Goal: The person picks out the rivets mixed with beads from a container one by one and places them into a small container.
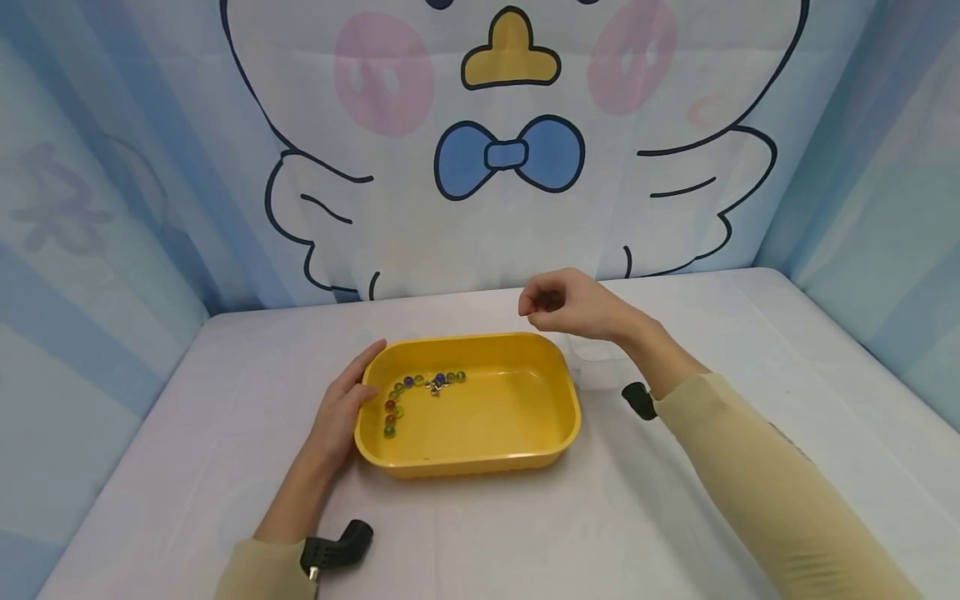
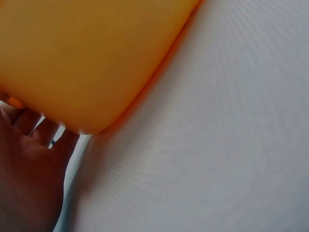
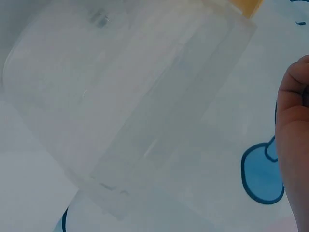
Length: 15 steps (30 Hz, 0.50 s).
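Observation:
My left hand [image 1: 339,408] grips the left end of a yellow tray [image 1: 510,462], thumb over the rim and fingers along the outer wall. In the left wrist view, the fingers [image 2: 46,130] lie against the tray's outer side. Inside the tray, a curved row of several glass beads [image 1: 408,382], green, blue and brown, runs along the left and back, with a small silvery charm [image 1: 435,388]. My right hand [image 1: 581,304] is raised beyond the back right corner, fingers curled toward the thumb; nothing shows between them. Below the right wrist stands a clear plastic box [image 1: 596,375].
The right wrist view shows the clear box [image 3: 169,92] up close. A white cloth covers the table [image 1: 480,542]. Behind it hangs a printed curtain [image 1: 510,233] with a blue bow tie, and patterned curtains [image 1: 82,250] flank both sides.

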Available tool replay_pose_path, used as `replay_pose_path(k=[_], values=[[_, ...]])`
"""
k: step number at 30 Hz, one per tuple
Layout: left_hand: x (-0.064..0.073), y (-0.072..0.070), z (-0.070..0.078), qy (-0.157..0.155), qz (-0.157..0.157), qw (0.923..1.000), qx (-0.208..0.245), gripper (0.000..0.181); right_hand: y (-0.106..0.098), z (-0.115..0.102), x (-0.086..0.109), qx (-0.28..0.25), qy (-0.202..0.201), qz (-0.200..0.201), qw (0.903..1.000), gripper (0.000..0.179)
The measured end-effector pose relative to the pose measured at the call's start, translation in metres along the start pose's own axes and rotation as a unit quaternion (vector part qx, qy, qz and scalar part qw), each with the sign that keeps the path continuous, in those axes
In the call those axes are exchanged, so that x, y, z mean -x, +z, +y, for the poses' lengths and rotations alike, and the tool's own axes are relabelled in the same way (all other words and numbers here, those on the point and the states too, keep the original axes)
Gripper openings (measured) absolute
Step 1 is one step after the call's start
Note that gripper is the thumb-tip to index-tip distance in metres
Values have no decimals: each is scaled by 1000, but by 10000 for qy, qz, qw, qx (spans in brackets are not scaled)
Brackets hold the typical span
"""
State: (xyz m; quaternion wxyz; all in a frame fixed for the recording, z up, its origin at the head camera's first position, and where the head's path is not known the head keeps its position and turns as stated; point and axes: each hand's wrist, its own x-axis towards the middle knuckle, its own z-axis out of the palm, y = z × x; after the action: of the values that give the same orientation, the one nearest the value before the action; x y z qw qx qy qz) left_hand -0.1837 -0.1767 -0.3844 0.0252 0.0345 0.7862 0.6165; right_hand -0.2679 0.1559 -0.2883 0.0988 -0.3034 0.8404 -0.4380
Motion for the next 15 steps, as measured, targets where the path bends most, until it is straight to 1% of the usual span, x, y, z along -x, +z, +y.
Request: replay_pose_path(k=[7,15], values=[[0,0,0,-25,2,10000,80,66,-10,8,8,144,155,170,9996,10],[0,0,0,10,-33,9999,141,65,-19,14,19,232,474,352,9980,10]])
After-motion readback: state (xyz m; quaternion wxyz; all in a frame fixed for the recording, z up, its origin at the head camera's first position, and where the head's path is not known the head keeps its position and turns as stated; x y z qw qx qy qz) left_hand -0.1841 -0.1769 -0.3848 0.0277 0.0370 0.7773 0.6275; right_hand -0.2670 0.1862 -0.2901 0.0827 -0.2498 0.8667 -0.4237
